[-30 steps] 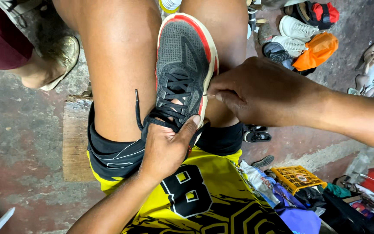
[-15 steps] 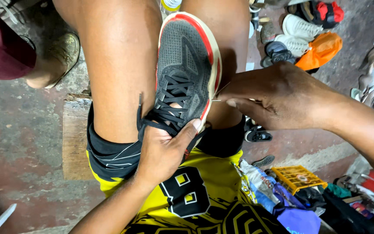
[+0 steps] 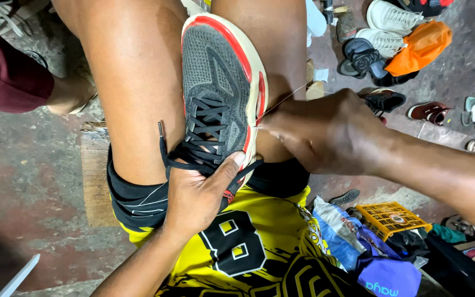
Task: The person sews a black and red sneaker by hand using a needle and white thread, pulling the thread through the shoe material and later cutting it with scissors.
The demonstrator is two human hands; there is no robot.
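Head view shows the grey mesh sneaker with red-trimmed cream sole [image 3: 215,93] wedged between bare knees, left hand [image 3: 196,195] clamped on its heel, right hand [image 3: 325,129] pinching a thin pale thread [image 3: 281,102] beside its sole.

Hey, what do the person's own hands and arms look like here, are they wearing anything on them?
Both are bare: the left hand and right hand have no gloves, rings or watch, and no sleeves cover the forearms. The nails are short and unpainted.
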